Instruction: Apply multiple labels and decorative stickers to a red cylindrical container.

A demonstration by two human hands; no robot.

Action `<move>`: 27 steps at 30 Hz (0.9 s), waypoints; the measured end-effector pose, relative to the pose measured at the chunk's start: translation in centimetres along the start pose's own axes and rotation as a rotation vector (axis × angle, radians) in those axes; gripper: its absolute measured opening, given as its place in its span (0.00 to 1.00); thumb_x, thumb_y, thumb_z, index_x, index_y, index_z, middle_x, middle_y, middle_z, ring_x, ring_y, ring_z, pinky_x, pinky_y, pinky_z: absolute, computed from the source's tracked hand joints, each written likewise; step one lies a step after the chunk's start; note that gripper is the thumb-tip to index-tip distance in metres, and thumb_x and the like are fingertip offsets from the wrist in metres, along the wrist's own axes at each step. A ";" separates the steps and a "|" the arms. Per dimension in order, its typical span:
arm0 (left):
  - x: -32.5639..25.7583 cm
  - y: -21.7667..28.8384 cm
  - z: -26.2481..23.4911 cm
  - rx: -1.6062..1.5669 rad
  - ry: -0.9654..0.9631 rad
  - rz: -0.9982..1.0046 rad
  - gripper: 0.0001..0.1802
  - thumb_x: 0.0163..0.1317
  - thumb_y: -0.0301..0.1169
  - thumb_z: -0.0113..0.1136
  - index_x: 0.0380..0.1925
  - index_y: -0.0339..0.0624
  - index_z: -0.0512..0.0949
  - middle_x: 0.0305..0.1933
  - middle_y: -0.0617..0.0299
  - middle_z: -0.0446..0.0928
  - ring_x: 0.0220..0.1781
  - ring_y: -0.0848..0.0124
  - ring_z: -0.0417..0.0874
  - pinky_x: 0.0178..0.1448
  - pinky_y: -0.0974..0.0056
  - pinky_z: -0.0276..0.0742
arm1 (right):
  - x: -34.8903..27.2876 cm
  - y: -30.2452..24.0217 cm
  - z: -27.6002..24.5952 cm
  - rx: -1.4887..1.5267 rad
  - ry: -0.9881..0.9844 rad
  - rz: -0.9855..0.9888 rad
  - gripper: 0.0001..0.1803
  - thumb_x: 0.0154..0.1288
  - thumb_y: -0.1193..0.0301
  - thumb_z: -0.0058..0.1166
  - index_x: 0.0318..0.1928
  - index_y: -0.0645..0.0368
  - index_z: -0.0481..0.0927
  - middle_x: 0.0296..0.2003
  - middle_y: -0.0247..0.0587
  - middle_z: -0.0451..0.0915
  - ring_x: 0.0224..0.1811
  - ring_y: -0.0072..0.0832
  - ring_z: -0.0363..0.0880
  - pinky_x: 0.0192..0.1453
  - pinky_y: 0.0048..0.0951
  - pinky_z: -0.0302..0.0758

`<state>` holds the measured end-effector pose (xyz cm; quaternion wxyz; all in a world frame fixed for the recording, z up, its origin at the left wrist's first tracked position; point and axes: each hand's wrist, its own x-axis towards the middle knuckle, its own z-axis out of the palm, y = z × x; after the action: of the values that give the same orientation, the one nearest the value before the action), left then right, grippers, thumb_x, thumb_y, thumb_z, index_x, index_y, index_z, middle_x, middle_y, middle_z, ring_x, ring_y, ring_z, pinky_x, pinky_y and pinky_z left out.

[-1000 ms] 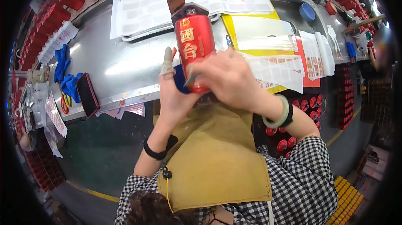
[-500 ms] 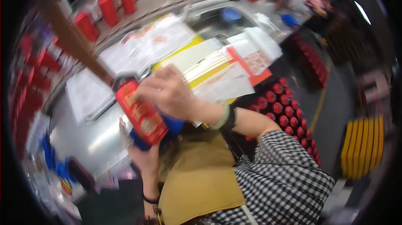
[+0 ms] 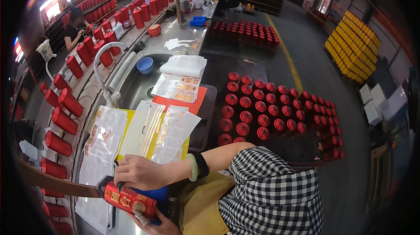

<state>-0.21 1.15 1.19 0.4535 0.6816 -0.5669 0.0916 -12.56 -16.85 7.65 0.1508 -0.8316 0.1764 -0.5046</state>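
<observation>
Swung right round since a second ago, the view now takes in the whole workshop floor, and the red canister (image 3: 127, 199) that stood upright between the hands then lies tipped on its side, low at the near edge of the steel surface (image 3: 175, 31). Right hand (image 3: 141, 173) presses down on top of it, fingers curled over its upper side and closed on it, a pale bangle and dark band at the wrist; left hand (image 3: 154, 225) cradles it from beneath, a taped fingertip showing under its end, so it is pinned between the two, probably to keep the round body from rolling. A brown strap or band (image 3: 52, 184) runs in from the left toward the canister's cap. Just beyond the hands lie clear sleeves of gold-printed stickers (image 3: 173, 132) fanned over a yellow sheet (image 3: 124, 141), all within easy reach, with an orange-red sheet (image 3: 175, 103) past them and a stack of white film (image 3: 183, 65) further up. A small blue bowl (image 3: 145, 64) sits by the white gooseneck pipe (image 3: 103, 66). Plain red cylinders (image 3: 61, 121) line the left rail on their sides, while finished ones stand in tight rows on the floor (image 3: 262, 112) to the right, caps up. Yellow boxes (image 3: 352, 44) are stacked far right, white cartons (image 3: 378, 103) near them.
</observation>
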 end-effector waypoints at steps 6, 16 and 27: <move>0.3 0.1 -1.8 0.291 -0.271 -0.064 0.39 0.65 0.47 0.75 0.74 0.54 0.73 0.79 0.34 0.62 0.71 0.34 0.73 0.69 0.35 0.74 | -0.3 -1.4 2.8 0.140 -0.137 0.108 0.17 0.56 0.72 0.70 0.47 0.54 0.83 0.38 0.38 0.82 0.43 0.41 0.82 0.48 0.40 0.78; 0.2 -1.5 0.4 -0.182 0.016 -0.266 0.52 0.44 0.21 0.85 0.72 0.36 0.70 0.70 0.46 0.68 0.70 0.50 0.74 0.73 0.53 0.71 | -2.2 -1.2 3.2 0.154 -0.147 -0.009 0.13 0.55 0.78 0.67 0.42 0.52 0.87 0.38 0.32 0.85 0.45 0.33 0.83 0.52 0.38 0.77; 0.3 -3.0 0.4 -0.573 -0.084 -0.609 0.64 0.47 0.31 0.87 0.79 0.30 0.54 0.69 0.49 0.75 0.68 0.63 0.79 0.73 0.60 0.73 | 0.6 -1.4 3.8 -0.018 -0.267 -0.060 0.15 0.58 0.71 0.69 0.46 0.52 0.85 0.35 0.32 0.83 0.37 0.33 0.78 0.46 0.36 0.70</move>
<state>2.33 0.52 -0.38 0.6076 0.6675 -0.3599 -0.2361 -8.73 -15.54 7.01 0.1505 -0.8976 0.1343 -0.3920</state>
